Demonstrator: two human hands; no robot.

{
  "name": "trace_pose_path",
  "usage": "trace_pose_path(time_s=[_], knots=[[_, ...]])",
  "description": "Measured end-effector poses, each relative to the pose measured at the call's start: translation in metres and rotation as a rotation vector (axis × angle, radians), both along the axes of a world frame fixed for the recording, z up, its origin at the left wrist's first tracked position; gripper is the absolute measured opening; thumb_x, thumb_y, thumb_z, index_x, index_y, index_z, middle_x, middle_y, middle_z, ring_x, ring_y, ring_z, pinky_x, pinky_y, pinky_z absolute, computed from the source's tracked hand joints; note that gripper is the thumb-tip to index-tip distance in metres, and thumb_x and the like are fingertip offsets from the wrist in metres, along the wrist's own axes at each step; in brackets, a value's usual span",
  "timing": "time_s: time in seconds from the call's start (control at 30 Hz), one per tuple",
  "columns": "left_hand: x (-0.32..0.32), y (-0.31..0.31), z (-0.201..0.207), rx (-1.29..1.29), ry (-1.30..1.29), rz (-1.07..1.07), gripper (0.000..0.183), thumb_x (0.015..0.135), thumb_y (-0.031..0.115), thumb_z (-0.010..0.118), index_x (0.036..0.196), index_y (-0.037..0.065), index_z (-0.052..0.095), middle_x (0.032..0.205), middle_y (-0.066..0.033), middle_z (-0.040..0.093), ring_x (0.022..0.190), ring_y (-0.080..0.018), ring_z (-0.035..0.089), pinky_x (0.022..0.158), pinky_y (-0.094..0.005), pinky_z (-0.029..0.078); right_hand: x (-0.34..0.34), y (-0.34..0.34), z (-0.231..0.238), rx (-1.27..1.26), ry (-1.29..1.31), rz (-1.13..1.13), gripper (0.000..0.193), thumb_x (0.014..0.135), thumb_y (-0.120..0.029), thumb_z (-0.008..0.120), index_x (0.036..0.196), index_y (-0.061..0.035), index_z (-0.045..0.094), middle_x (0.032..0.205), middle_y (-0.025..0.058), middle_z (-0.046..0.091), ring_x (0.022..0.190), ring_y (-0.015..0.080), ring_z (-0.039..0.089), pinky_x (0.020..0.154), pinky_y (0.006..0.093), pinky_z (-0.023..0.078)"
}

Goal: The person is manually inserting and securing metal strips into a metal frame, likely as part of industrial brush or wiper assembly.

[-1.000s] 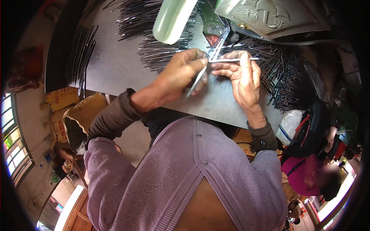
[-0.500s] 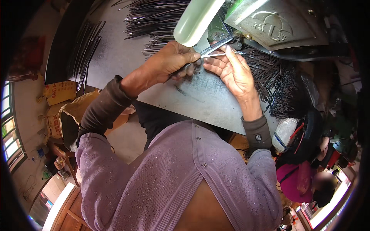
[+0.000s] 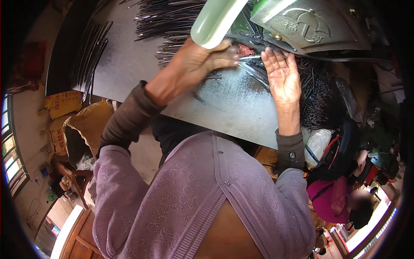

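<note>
Thin metal rods point(image 3: 254, 64) lie on the grey desk point(image 3: 129, 64) by the press machine point(image 3: 310, 21), right under both hands. In the head view, the left hand point(image 3: 194, 64) has risen off the rods and now has its fingers clenched around the pale green lever handle point(image 3: 215, 17). The right hand point(image 3: 282, 75) has flattened, fingers released and spread, steadying the rods at the machine's mouth, so pressing seems due.

Rods point(image 3: 172, 17) on sheet point(image 3: 224, 103), behind both hands; sacks point(image 3: 82, 125) left below.
</note>
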State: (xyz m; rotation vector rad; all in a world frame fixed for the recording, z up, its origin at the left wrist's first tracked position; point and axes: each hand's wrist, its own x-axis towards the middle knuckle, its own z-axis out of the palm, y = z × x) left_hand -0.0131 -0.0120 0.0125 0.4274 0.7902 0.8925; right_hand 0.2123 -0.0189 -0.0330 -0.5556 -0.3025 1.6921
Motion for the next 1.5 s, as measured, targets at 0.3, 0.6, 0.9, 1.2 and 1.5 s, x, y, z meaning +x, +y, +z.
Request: trace_pose_path(time_s=[0.3,0.6,0.9,1.2,1.5], knots=[[0.028,0.012,-0.009,0.056,-0.15,0.288,0.021,0.091,0.011,0.044,0.099,-0.009,0.042,0.105,-0.0319,0.05,0.101,-0.0411,0.054,0.089,-0.046,0.048,-0.017,0.01,0.004,0.028,-0.182,-0.115,0.034,0.095,-0.021,0.034,0.108,0.0072,0.048,0.099,0.023,0.059,0.094,0.0332,0.059,0.087,0.0471,0.048],[0.038,0.01,-0.01,0.089,-0.084,0.371,0.018,0.091,0.009,0.043,0.096,-0.008,0.043,0.099,-0.0304,0.054,0.094,-0.0399,0.058,0.083,-0.0437,0.052,-0.028,0.003,0.013,0.012,-0.274,-0.201,0.035,0.095,-0.021,0.032,0.109,0.0073,0.046,0.101,0.0233,0.058,0.094,0.033,0.059,0.087,0.0451,0.049],[0.037,0.009,-0.016,0.168,-0.11,0.377,0.018,0.091,0.008,0.043,0.099,-0.008,0.044,0.099,-0.0309,0.054,0.092,-0.0401,0.058,0.081,-0.0427,0.053,-0.027,0.003,0.011,0.056,-0.284,-0.205,0.035,0.095,-0.021,0.031,0.111,0.0078,0.044,0.103,0.0238,0.057,0.097,0.0337,0.057,0.088,0.0455,0.048],[0.04,0.011,-0.019,0.226,-0.103,0.337,0.021,0.091,0.009,0.044,0.098,-0.011,0.043,0.096,-0.0313,0.054,0.089,-0.0387,0.06,0.078,-0.0414,0.055,-0.023,0.001,0.012,0.037,-0.248,-0.197,0.036,0.095,-0.022,0.035,0.109,0.0082,0.048,0.106,0.0224,0.057,0.098,0.0316,0.058,0.09,0.045,0.047],[0.036,0.011,-0.01,0.135,-0.028,0.363,0.021,0.091,0.008,0.043,0.099,-0.012,0.043,0.099,-0.0313,0.054,0.09,-0.0385,0.06,0.079,-0.0414,0.054,-0.029,0.004,0.007,0.029,-0.248,-0.197,0.036,0.095,-0.023,0.034,0.112,0.0076,0.045,0.107,0.0248,0.055,0.097,0.0335,0.057,0.089,0.0454,0.047]])
